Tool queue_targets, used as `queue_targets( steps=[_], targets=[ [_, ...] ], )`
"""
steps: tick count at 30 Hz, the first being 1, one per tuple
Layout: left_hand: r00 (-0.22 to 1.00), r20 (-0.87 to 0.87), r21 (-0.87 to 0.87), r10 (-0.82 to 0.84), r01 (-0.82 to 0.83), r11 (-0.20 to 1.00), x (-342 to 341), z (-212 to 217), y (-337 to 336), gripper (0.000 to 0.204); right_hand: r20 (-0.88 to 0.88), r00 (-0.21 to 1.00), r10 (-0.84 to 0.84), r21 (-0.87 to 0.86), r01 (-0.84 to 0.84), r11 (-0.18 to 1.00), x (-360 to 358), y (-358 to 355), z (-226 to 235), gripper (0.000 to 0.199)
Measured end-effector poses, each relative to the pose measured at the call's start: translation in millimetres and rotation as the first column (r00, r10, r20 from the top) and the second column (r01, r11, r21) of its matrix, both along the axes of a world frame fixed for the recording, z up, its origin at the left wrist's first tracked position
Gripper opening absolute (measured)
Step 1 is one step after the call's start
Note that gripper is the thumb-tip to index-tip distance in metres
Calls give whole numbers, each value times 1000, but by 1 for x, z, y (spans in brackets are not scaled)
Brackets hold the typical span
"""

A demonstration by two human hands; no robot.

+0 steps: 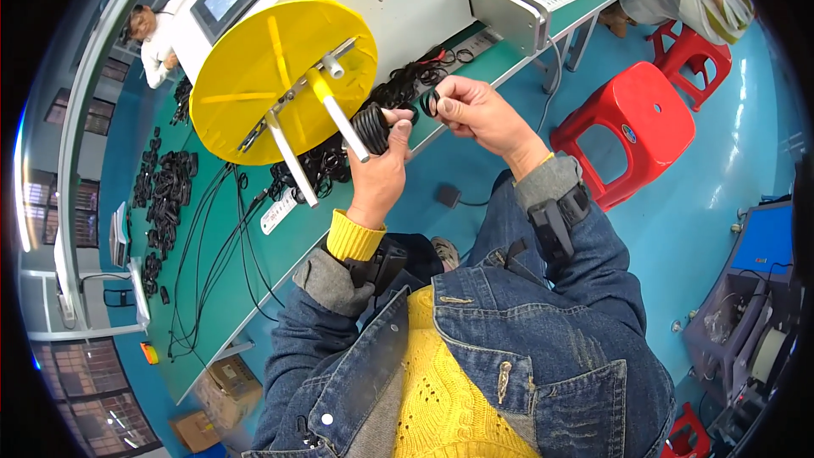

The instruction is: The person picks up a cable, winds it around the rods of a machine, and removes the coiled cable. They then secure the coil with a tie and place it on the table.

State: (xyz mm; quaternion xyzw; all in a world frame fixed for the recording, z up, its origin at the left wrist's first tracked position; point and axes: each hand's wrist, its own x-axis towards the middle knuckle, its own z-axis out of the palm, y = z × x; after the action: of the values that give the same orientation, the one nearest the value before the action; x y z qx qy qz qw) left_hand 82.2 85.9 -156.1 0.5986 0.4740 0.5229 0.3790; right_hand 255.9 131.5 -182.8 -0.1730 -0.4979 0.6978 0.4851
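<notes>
Beside the yellow disc (253,68), I saw the left hand (378,176) clasping a black cable coil (370,127), the right hand (475,117) pinching a thin black loop (426,103).

A coil of black cable (370,128) sits in the person's left hand (379,175), gripped between the thumb and the fingers. Its turns are gathered close together, side by side, into a compact, thick bundle with a dull sheen, and it stands on the far side of the left palm, its rounded outer edge bulging past the hand toward the left. A smaller black loop (430,103) is pinched between the thumb and fingertips of the right hand (476,116), projecting toward the left hand. Whether coil and loop are one continuous cable cannot be told.
</notes>
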Motion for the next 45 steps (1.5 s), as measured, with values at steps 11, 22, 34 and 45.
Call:
queue_targets(
  steps=[11, 22, 34, 45],
  targets=[
    [999, -28, 249, 30, -22, 968, -16, -8, -5, 13, 207, 978, -11, 0, 12, 1000, -29, -29, 20, 16],
    [926, -340, 281, 161, -64, 958, -41, -22, -11, 27, -65, 980, -186, -461, 136, 877, -23, -19, -10, 13],
    [777, -513, 439, 365, -128, 889, -52, -31, -19, 28, 88, 973, -212, -485, 228, 844, -23, -43, -18, 13],
    [973, 199, -304, -119, 176, 936, -32, -30, -53, 5, 25, 995, 101, -481, -76, 873, -53, -68, -28, 15]
  ],
)
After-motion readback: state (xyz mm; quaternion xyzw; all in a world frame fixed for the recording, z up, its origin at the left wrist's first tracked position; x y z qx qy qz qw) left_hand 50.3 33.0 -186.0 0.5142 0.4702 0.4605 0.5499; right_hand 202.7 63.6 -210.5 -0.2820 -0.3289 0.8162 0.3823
